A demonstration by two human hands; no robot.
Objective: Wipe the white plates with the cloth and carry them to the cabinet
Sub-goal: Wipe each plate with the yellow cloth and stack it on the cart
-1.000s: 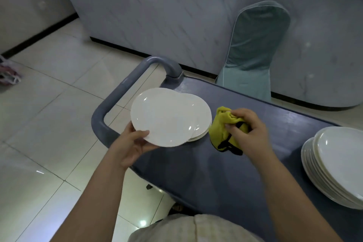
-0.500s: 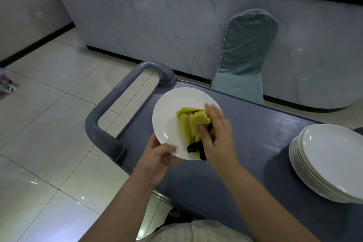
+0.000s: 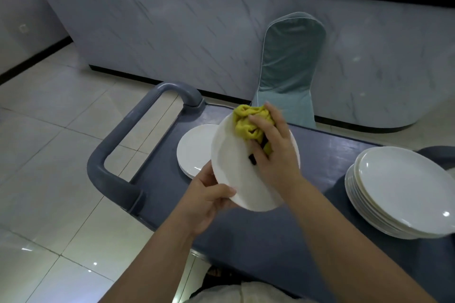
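The left hand [image 3: 209, 194], its grip pinched on the 7 o'clock rim, holds a tilted white plate [image 3: 236, 179] above the blue cart surface [image 3: 320, 155]. The right hand [image 3: 273, 152] has its grip clenched round the bunched yellow cloth [image 3: 246, 120], pressing it on the plate's 12 o'clock edge. With only a rim pinch, a hard wiping push could lever the plate loose onto the low pile of plates [image 3: 192, 150] at its 10 o'clock.

Dim, bluish indoor light; small glare spots on floor tiles [image 3: 94, 264]; edges bend and blur.
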